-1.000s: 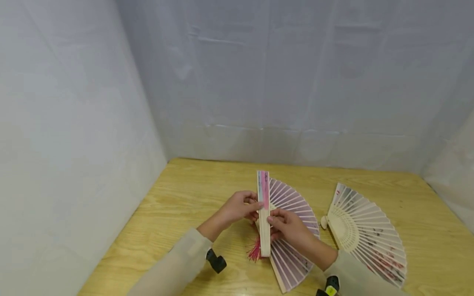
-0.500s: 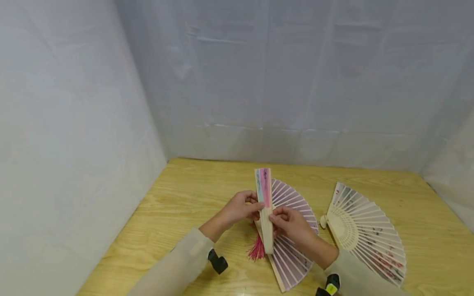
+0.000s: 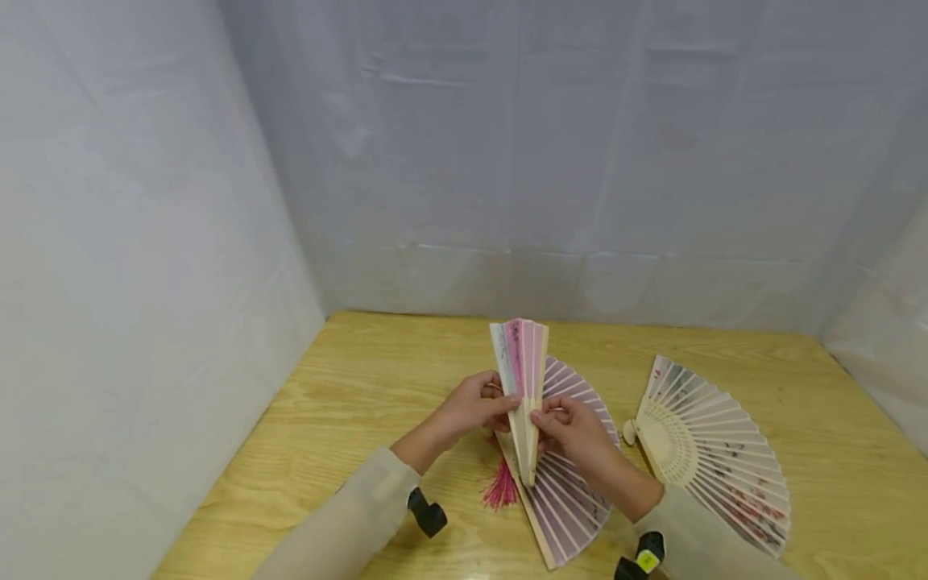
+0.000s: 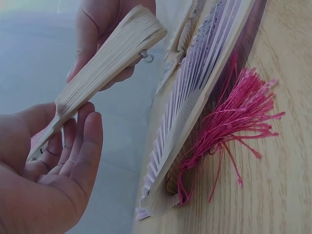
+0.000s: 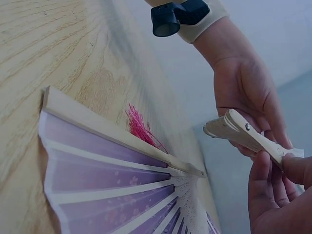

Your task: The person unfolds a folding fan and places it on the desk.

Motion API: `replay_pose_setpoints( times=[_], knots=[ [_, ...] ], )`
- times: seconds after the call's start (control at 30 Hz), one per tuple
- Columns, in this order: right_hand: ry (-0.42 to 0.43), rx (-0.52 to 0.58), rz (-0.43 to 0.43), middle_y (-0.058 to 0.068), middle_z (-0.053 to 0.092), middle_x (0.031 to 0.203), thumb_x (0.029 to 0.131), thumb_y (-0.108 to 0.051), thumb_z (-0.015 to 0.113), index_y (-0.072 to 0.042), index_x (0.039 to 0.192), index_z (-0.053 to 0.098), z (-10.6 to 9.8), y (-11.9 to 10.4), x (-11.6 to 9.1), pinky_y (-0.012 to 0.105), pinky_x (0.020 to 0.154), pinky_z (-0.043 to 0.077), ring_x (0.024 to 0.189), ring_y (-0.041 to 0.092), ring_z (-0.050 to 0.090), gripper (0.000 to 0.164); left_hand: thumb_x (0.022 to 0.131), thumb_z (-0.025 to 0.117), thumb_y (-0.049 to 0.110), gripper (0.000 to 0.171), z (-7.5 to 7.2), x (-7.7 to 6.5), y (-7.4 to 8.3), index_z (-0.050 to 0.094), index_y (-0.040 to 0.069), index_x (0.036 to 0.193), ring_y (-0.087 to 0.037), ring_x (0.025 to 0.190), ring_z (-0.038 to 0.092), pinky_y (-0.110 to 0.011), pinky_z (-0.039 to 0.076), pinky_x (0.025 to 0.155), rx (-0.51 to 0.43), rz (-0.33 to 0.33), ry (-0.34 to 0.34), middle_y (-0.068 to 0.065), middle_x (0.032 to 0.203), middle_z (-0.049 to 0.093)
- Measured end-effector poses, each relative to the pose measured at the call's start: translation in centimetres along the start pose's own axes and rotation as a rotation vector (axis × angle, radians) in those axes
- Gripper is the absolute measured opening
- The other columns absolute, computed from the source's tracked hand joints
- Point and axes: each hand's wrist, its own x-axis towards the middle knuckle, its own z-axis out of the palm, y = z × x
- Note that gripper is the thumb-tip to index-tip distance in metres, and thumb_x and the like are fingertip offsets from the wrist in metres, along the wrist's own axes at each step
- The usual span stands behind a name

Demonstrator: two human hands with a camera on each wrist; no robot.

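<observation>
A folding fan [image 3: 520,362] with pale wooden ribs and a pink and bluish leaf is held up between both hands, spread into a narrow wedge. My left hand [image 3: 473,411] pinches its left side, thumb across the front. On the other side my right hand [image 3: 576,435] grips the ribs between thumb and fingers. The rivet end of the ribs [image 4: 114,58] shows large in the left wrist view. Beneath the hands a spread purple folding fan [image 3: 569,503] lies on the table, partly covered by the held fan and right hand. Its pink tassel [image 3: 500,487] sticks out to the left.
Another spread fan [image 3: 714,463], white with dark and red painting, lies to the right, with a small round pale piece [image 3: 629,432] at its pivot. The wooden table [image 3: 348,403] is enclosed by white sheeting [image 3: 464,161] at the back and sides.
The held fan has gone from folded to slightly spread, showing more pink leaf at its top. Its right edge and the right hand have shifted slightly right; the left hand has barely moved.
</observation>
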Motion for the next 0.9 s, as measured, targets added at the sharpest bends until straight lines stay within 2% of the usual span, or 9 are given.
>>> replay_pose_setpoints(
  times=[0.17,0.3,0.47,0.57,0.63,0.7,0.83,0.9],
  knots=[
    [0.026,0.002,-0.03,-0.002,0.063,0.077,0.098,-0.005,0.056,0.003,0.101,0.05,0.12,-0.03,0.28,0.025,0.062,0.054,0.064,0.01,0.06,0.01,0.094,0.064,0.006,0.035,0.0,-0.15,0.02,0.047,-0.006,0.122,-0.017,0.076,0.065,-0.038,0.059,0.073,-0.023,0.01,-0.041,-0.014,0.097,0.06],
    [0.064,-0.014,-0.035,0.0,0.066,0.079,0.097,-0.001,0.057,0.006,0.108,0.048,0.08,0.08,0.51,0.025,0.062,0.055,0.063,0.011,0.061,0.016,0.093,0.064,0.004,0.037,0.02,-0.25,-0.03,0.046,-0.005,0.123,-0.016,0.076,0.064,-0.036,0.058,0.071,-0.021,0.011,-0.039,-0.013,0.096,0.06],
    [0.09,-0.065,-0.058,0.005,0.068,0.078,0.094,0.001,0.06,0.004,0.123,0.041,-0.01,-0.2,0.56,0.028,0.06,0.057,0.06,0.014,0.063,0.035,0.093,0.065,0.005,0.035,0.1,-0.24,-0.21,0.046,-0.004,0.121,-0.015,0.071,0.064,-0.04,0.058,0.069,-0.007,0.014,-0.026,-0.011,0.093,0.061],
    [0.088,-0.099,-0.092,0.009,0.067,0.076,0.093,0.002,0.061,-0.003,0.135,0.033,-0.06,-0.49,0.49,0.031,0.059,0.057,0.061,0.016,0.064,0.051,0.092,0.066,0.006,0.034,0.12,-0.16,-0.39,0.047,-0.004,0.119,-0.014,0.068,0.063,-0.042,0.057,0.068,0.001,0.023,-0.019,-0.01,0.09,0.061],
    [0.083,-0.133,-0.127,0.01,0.066,0.075,0.093,0.003,0.062,-0.007,0.139,0.032,-0.09,-0.69,0.4,0.032,0.059,0.057,0.062,0.017,0.063,0.056,0.092,0.065,0.005,0.033,0.11,-0.08,-0.54,0.047,-0.004,0.119,-0.014,0.067,0.063,-0.041,0.057,0.067,-0.001,0.032,-0.016,-0.01,0.089,0.061],
    [0.073,-0.177,-0.154,0.01,0.063,0.074,0.093,0.003,0.061,-0.006,0.137,0.037,-0.14,-0.76,0.33,0.034,0.059,0.058,0.062,0.017,0.062,0.051,0.093,0.065,0.005,0.033,0.08,0.01,-0.66,0.047,-0.005,0.119,-0.014,0.067,0.062,-0.04,0.058,0.067,-0.004,0.039,-0.01,-0.01,0.09,0.061],
    [0.054,-0.25,-0.199,0.009,0.057,0.074,0.093,0.001,0.062,0.003,0.119,0.051,-0.41,-0.72,0.35,0.04,0.062,0.058,0.062,0.018,0.061,0.028,0.094,0.064,0.004,0.033,-0.02,0.1,-0.83,0.047,-0.005,0.12,-0.014,0.068,0.063,-0.039,0.058,0.069,-0.015,0.039,0.002,-0.012,0.093,0.061],
    [0.032,-0.276,-0.214,0.009,0.058,0.075,0.092,-0.001,0.064,0.004,0.114,0.054,-0.7,-0.6,0.43,0.042,0.064,0.058,0.064,0.018,0.062,0.025,0.094,0.063,0.005,0.032,-0.1,0.09,-0.82,0.047,-0.005,0.12,-0.014,0.069,0.063,-0.039,0.058,0.069,-0.015,0.032,0.008,-0.013,0.094,0.061]
  ],
)
